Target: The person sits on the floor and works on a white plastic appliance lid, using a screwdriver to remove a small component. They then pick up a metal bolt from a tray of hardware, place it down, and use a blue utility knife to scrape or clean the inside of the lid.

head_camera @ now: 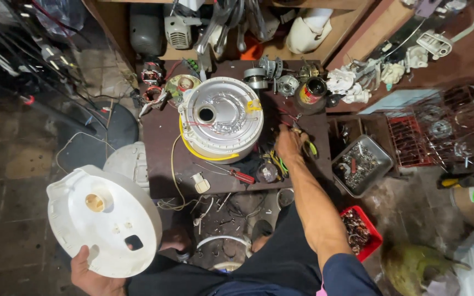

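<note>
from up here i see my left hand [91,274] at about 7 o'clock, fingers clamped on the lower rim of a white round plastic cover [102,219]. it is held off to the side, well apart from the worktop [160,137], underside tilted up toward me so its centre hub and square slot show; i judge it is kept there to leave the open appliance free.

my right hand [289,145] stretches out to about 2 o'clock from the middle of the view and sits over a tangle of coloured wires [278,161] and small tools at the right edge of the worktop. whether its fingers are closed on something or only resting there i cannot tell, as the back of the hand hides them.

the round appliance body [220,119] stands at 12 o'clock, near the middle of the dark worktop, its silver metal plate with a hole facing up and a yellow band around its lower edge. a red-handled screwdriver [237,175] lies just below it, near the front edge.

a grey metal tray [382,159] at 3 o'clock holds a heap of small metal bits, screws as far as i can make out. a red tub [377,235] on the floor at 4 o'clock holds more dark metal scrap.
</note>
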